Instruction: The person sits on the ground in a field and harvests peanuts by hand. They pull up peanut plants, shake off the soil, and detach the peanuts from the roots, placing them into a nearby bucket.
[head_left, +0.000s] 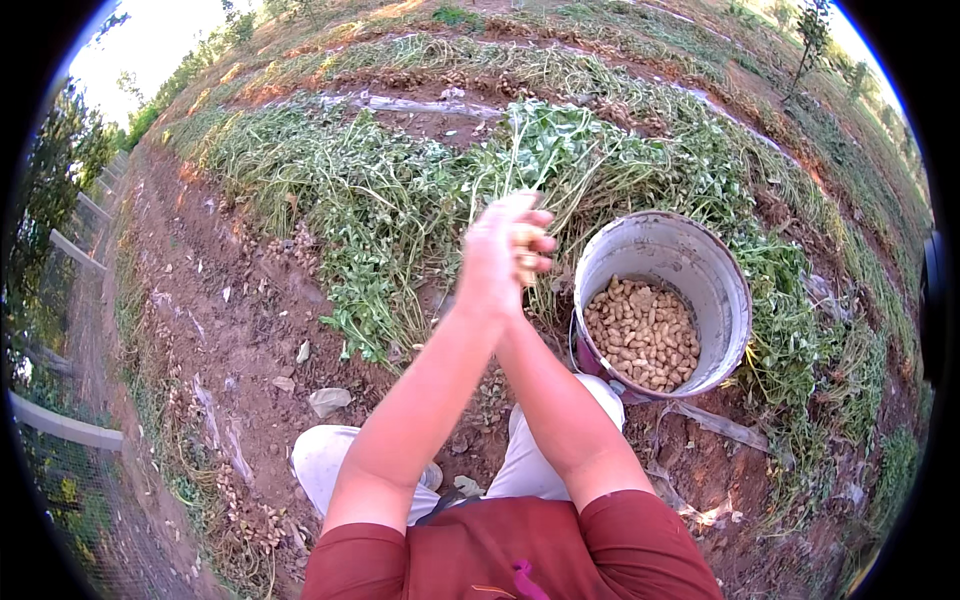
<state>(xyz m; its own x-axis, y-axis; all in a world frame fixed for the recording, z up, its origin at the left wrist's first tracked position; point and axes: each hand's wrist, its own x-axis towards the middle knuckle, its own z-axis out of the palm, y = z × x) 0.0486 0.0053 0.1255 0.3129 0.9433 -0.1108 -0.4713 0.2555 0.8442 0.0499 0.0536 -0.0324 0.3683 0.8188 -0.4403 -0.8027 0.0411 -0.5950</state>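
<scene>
My left hand is in front of me, above the peanut vines, its outline blurred. Pale tan peanuts show among curled fingers at its right side. My right forearm crosses in behind the left wrist. Most of my right hand is hidden there, so its grip is unclear. Green peanut vines lie in a heap beyond the hands, with thin stems rising behind the fingers. To the right of both hands stands a paint-stained bucket, partly filled with unshelled peanuts.
Bare reddish soil with dry leaves and plastic film scraps spreads to the left. More pods lie on the ground at lower left. A wire fence with pale posts runs along the far left. Vine rows continue beyond.
</scene>
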